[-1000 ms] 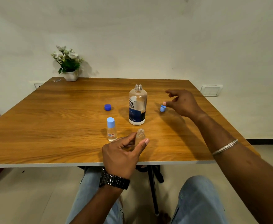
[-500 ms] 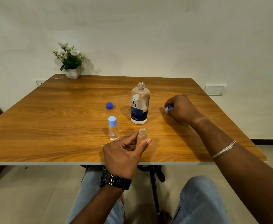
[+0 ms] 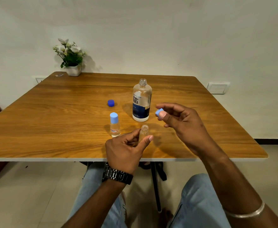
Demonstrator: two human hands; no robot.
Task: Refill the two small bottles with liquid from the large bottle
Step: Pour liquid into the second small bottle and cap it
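Pinching a clear, uncapped vial (image 3: pixel 144 131) between thumb and curled fingers, the left hand (image 3: pixel 126 150) holds it upright near the front edge of the wooden table (image 3: pixel 52 129). The vial is a slim, glassy cylinder with a threaded open neck; how full it is cannot be told. Up and to the right of that grip, the right hand (image 3: pixel 182 122) pinches a small, matte light-blue cap (image 3: pixel 159 112) between thumb and forefinger, held in the air. Just beyond the vial stands the big bottle (image 3: pixel 141 101), a clear round-shouldered one with a dark blue label, uncapped. Left of the grip stands a second vial (image 3: pixel 115 125), closed with a light-blue cap and holding clear liquid. Farther back lies a dark-blue cap (image 3: pixel 111 103).
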